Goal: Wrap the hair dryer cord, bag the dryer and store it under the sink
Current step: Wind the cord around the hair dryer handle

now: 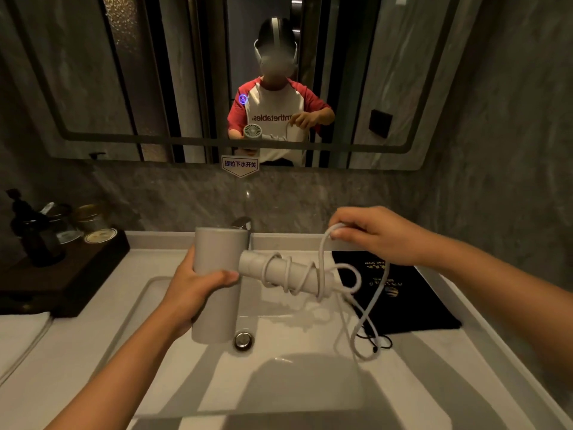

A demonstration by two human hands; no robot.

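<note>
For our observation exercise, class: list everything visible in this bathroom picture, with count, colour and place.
sink: 1, white, centre
hair dryer: 1, pale grey, held over sink
cord: 1, white, partly wound round dryer handle
drawstring bag: 1, black, counter right of sink
drain plug: 1, chrome, sink bottom
faucet: 1, chrome, behind dryer
mirror: 1, dark-framed, wall above
tray: 1, dark wood, left counter
pump bottle: 1, dark, on tray
towel: 1, white, far left
left hand: 1, grips dryer
right hand: 1, pinches cord
</note>
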